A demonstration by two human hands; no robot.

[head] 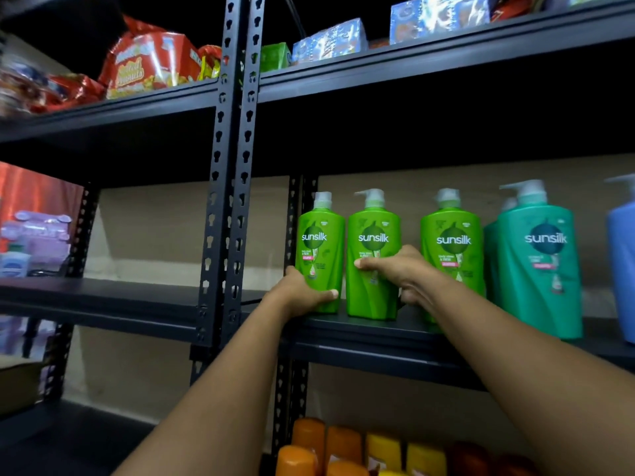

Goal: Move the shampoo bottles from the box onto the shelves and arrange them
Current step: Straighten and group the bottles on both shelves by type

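Three bright green Sunsilk pump bottles stand upright on the black middle shelf (371, 334). My left hand (299, 292) is wrapped around the base of the leftmost green bottle (321, 242). My right hand (400, 269) grips the second green bottle (372, 235) at mid height, thumb across its front. The third green bottle (452, 235) stands free to the right, partly behind my right wrist. A larger teal Sunsilk bottle (539, 269) is further right, with another teal one half hidden behind it. The box is out of view.
A blue bottle (623, 262) sits at the right edge. Orange and yellow bottles (343, 448) fill the shelf below. Snack packs (151, 63) and blue boxes (330, 41) lie on the top shelf. Black slotted uprights (233, 166) divide the left bay (103, 293) from this one.
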